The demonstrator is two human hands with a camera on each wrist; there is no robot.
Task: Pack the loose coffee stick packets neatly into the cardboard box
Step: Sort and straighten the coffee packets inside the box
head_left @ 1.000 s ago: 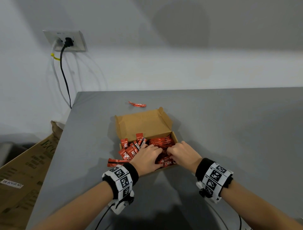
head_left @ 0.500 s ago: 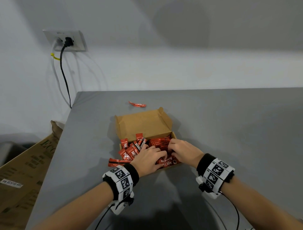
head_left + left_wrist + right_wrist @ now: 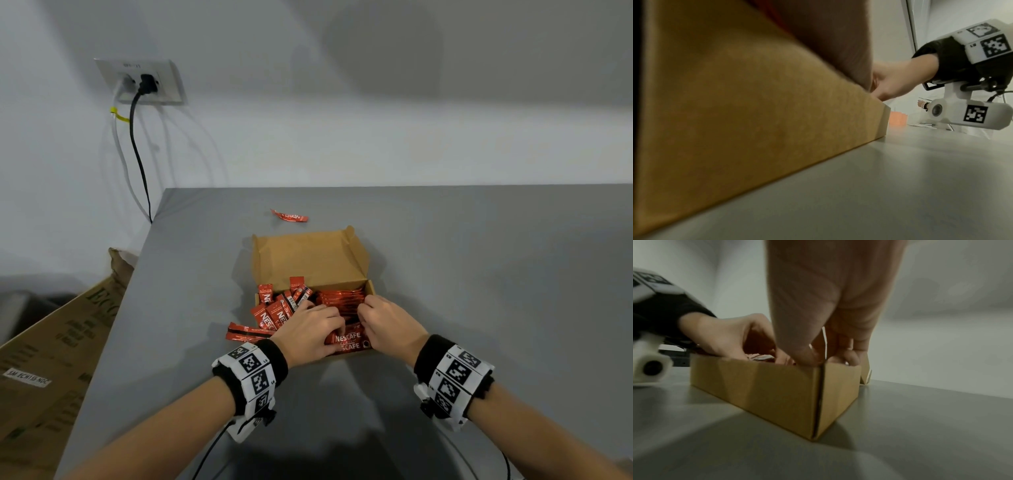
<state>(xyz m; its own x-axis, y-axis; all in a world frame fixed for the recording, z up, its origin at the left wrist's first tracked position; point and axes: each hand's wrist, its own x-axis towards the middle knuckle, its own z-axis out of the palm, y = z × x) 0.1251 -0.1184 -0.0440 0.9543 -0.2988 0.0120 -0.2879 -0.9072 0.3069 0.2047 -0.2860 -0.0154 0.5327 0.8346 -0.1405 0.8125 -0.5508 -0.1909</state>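
The open cardboard box [image 3: 310, 260] sits mid-table with its lid folded back. Red coffee stick packets [image 3: 342, 298] lie in a neat row at its right, and others [image 3: 274, 308] stand jumbled at its left. Over the box's near side, my left hand [image 3: 330, 325] curls its fingers onto packets in the middle. My right hand [image 3: 364, 308] pinches packets at the near right corner. In the right wrist view, my right hand [image 3: 818, 360] reaches down inside the box [image 3: 766, 386], with the left hand [image 3: 731, 337] beside it. The fingertips are hidden among the packets.
One loose packet [image 3: 289, 216] lies on the grey table [image 3: 479, 274] behind the box. Two more packets [image 3: 246, 334] lie left of the box's near corner. A large carton [image 3: 51, 359] stands off the table's left edge, and cables hang from a wall socket [image 3: 144, 82].
My right hand's fingers have shifted slightly over the packets inside the box. The left hand has hardly moved. The box and the loose packets have stayed in place.
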